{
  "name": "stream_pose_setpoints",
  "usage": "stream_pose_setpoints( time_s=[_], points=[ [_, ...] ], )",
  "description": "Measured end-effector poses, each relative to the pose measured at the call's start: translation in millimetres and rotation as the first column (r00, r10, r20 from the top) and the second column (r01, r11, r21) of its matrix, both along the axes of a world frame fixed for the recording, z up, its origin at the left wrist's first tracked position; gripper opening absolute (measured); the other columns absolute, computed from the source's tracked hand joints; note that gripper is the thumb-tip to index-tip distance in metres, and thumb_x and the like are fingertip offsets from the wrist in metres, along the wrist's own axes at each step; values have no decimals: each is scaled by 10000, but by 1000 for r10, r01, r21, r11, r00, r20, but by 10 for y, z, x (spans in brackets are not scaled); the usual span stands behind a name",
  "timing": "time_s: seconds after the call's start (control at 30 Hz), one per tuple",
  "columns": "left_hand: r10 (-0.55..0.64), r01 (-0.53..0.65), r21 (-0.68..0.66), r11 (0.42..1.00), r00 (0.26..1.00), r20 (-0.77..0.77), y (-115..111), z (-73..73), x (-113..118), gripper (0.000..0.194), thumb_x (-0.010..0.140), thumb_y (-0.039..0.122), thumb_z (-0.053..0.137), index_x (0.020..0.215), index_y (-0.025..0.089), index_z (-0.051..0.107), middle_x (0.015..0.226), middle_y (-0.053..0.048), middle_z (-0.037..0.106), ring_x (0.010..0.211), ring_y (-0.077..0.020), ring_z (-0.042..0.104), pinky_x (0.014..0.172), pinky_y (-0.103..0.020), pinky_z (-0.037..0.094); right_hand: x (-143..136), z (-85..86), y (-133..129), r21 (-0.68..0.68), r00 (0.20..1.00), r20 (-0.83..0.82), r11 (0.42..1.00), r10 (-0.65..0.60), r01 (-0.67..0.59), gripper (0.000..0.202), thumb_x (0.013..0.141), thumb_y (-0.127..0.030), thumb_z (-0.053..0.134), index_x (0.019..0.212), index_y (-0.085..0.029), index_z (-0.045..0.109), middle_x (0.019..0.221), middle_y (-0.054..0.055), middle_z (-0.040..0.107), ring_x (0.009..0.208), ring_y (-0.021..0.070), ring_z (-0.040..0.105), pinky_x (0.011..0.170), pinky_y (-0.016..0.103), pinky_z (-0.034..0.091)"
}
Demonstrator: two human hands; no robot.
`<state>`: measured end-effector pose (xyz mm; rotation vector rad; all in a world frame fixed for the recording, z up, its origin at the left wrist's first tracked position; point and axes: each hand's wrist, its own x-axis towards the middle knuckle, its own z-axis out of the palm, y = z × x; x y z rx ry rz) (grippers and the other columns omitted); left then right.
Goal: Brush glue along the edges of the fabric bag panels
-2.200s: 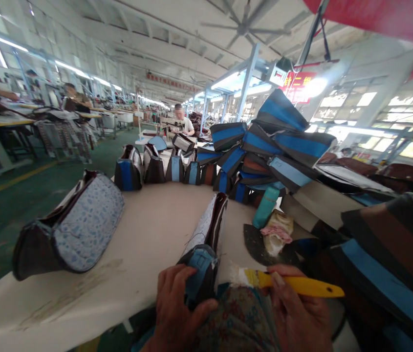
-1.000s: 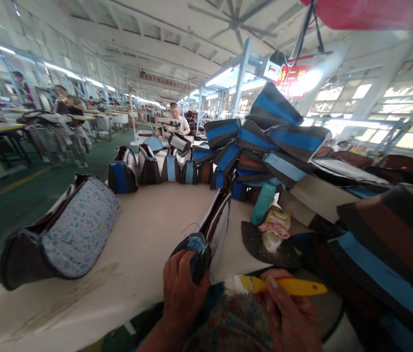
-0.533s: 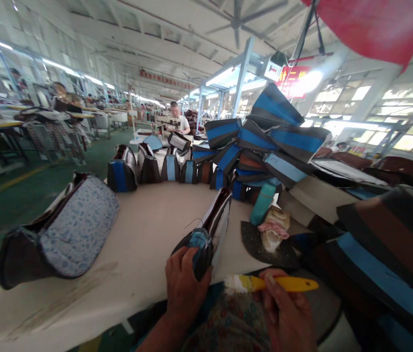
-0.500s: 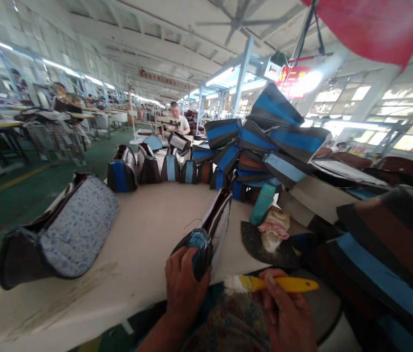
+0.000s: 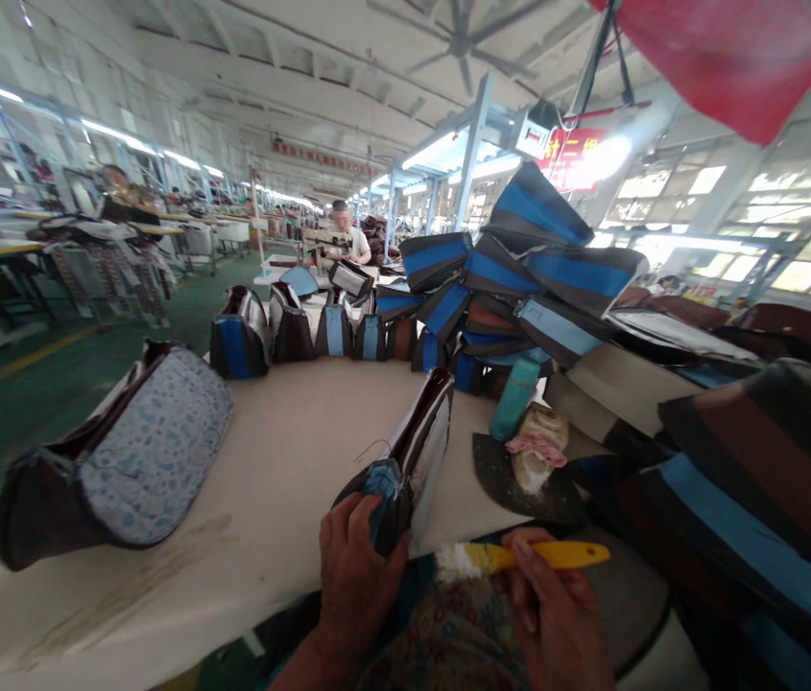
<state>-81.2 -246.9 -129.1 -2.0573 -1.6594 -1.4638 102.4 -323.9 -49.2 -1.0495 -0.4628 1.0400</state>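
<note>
My left hand [image 5: 360, 561] is closed over the near end of a half-made bag [image 5: 432, 449], fingers on its blue and dark end panel and thumb on the right side. The bag stands on the cream tabletop [image 5: 290, 432], its dark opening facing up and a loose thread sticking out. In my right hand [image 5: 556, 605] is a paintbrush [image 5: 481, 559], held level by its yellow handle. Its white, coated-looking bristles point left, a little to the right of the bag's near end and apart from it. Below the brush lies patterned cloth over my lap.
Left on the table lies a larger bag with blue-patterned lining [image 5: 153, 446]. Several bags line the far edge, beside a tall heap of striped bags [image 5: 506, 264]. A teal bottle [image 5: 515, 398] and stained container [image 5: 538, 451] stand right. Behind, a person sits at a machine.
Both hands have shifted slightly left, the paintbrush moving with the right one. The near end of the bag has also tipped a little left under my left hand.
</note>
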Motion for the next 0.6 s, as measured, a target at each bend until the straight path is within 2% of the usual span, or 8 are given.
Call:
stream_pose_setpoints(
  time_s=[0.23, 0.37, 0.6],
  points=[
    [12, -12, 5, 1000, 1000, 1, -5, 19, 3, 497, 739, 249, 720, 1175, 163, 495, 1137, -142, 518, 1081, -325, 515, 912, -513, 510, 9, -24, 8, -2, 1000, 1, 1000, -27, 27, 374, 580, -381, 895, 798, -183, 664, 454, -85, 412, 470, 89, 423, 507, 198, 416],
    [-11, 11, 4, 1000, 1000, 30, -6, 21, -17, 449, 772, 228, 691, 1174, 163, 500, 1133, -139, 525, 1081, -311, 527, 926, -492, 509, 11, -14, 9, -2, 1000, 3, 1000, -23, 23, 372, 583, -377, 896, 794, -185, 657, 456, -89, 409, 456, 75, 390, 470, 173, 373],
    [-63, 63, 6, 998, 997, 46, 75, 47, -58, 373, 856, 199, 597, 1220, 183, 514, 1138, -127, 540, 1070, -274, 556, 905, -435, 531, -2, 0, 30, 23, 998, 46, 999, -32, 31, 422, 617, -497, 870, 774, -164, 664, 427, -84, 406, 425, 57, 351, 462, 164, 364]
  ],
)
